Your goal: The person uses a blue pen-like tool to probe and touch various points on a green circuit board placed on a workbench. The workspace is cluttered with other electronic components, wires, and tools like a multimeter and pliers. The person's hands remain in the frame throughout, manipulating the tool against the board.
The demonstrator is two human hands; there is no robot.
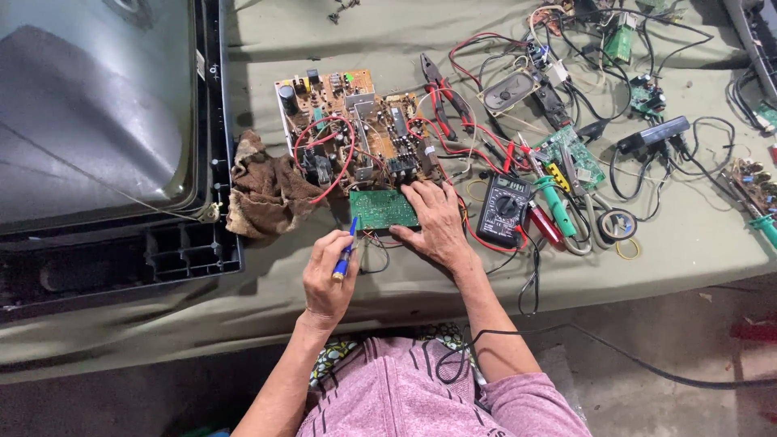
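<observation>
My left hand is closed around a slim blue-handled tool, whose tip points at the lower left edge of a small green circuit board. My right hand lies flat, palm down, on the right end of that green board and holds it against the cloth-covered table. Just beyond the green board sits a larger brown circuit board with red wires looped over it.
A black multimeter lies right of my right hand. A brown rag and a tube television, lying face up, are at the left. Red-handled pliers, a speaker, scissors, small boards and tangled wires cover the right side.
</observation>
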